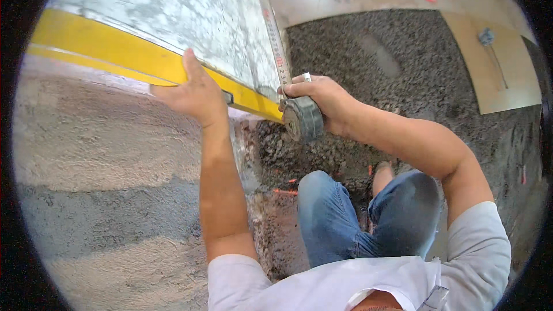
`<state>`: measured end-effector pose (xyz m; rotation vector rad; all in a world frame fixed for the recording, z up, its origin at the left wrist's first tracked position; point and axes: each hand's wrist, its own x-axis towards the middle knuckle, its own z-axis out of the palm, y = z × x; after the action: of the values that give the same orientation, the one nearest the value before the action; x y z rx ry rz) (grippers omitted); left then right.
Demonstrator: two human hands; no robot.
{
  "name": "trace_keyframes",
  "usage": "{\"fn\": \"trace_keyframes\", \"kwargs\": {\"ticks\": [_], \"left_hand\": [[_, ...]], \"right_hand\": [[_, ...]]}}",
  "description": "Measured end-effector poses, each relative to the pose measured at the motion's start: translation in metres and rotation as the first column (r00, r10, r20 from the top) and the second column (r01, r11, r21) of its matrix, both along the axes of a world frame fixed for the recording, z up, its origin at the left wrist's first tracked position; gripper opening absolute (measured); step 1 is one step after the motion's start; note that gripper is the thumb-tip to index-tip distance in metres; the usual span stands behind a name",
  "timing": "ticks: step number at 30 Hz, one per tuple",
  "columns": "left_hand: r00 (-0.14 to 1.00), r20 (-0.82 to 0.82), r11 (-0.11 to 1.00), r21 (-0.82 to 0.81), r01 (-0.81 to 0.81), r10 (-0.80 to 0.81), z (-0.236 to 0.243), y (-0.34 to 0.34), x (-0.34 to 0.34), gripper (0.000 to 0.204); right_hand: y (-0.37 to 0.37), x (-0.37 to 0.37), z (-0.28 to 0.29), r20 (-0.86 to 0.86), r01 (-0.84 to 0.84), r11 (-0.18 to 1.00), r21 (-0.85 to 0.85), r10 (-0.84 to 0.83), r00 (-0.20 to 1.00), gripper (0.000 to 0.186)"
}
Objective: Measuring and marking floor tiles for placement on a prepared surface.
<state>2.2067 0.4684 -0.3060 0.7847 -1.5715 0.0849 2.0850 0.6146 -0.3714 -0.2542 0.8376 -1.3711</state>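
My left hand (196,92) is closed round a long yellow spirit level (115,49), thumb over its upper edge. The level slants from the far left down to the middle, along the lower edge of a grey-white mottled slab or panel (190,11). At the level's right end my right hand (325,101) grips a dark, worn tape measure (304,120). Its pulled-out blade (275,40) runs away from me along the right side of the panel, up to the top of the view. The blade's far end cannot be made out.
Rough dark mortar or soil (357,52) covers the ground at right. A tan board (495,63) there carries a thin rod-like tool with a grey lump (487,37). A rough plastered surface with a grey band (115,213) lies at left. My bent knees (317,196) are in the lower middle.
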Motion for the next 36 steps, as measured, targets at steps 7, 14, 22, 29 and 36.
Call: {"fn": "trace_keyframes", "kwargs": {"ticks": [7, 14, 22, 29, 36], "left_hand": [[0.961, -0.219, 0.954, 0.209, 0.217, -0.170, 0.005, 0.011, -0.001, 0.050], [0.967, -0.239, 0.931, 0.323, 0.170, -0.093, 0.009, 0.018, -0.006, 0.050], [0.971, -0.212, 0.942, 0.289, 0.170, -0.110, 0.009, 0.011, 0.000, 0.050], [0.983, -0.159, 0.955, 0.265, 0.136, -0.096, 0.005, 0.011, -0.003, 0.052], [0.981, -0.168, 0.942, 0.303, 0.147, -0.099, 0.006, 0.015, 0.004, 0.052]], "right_hand": [[-0.037, -0.016, 0.017, 0.159, -0.031, 0.999, 0.022, 0.027, 0.987, 0.017], [-0.152, -0.066, 0.020, 0.135, 0.036, 0.999, -0.020, -0.033, 0.990, 0.031], [-0.151, -0.047, 0.025, 0.126, -0.064, 0.998, 0.002, 0.063, 0.990, 0.028], [-0.127, -0.040, 0.018, 0.003, -0.042, 0.999, -0.031, 0.042, 0.999, 0.029], [-0.054, 0.021, 0.007, -0.119, 0.062, 0.987, 0.147, -0.045, 0.992, 0.015]]}}
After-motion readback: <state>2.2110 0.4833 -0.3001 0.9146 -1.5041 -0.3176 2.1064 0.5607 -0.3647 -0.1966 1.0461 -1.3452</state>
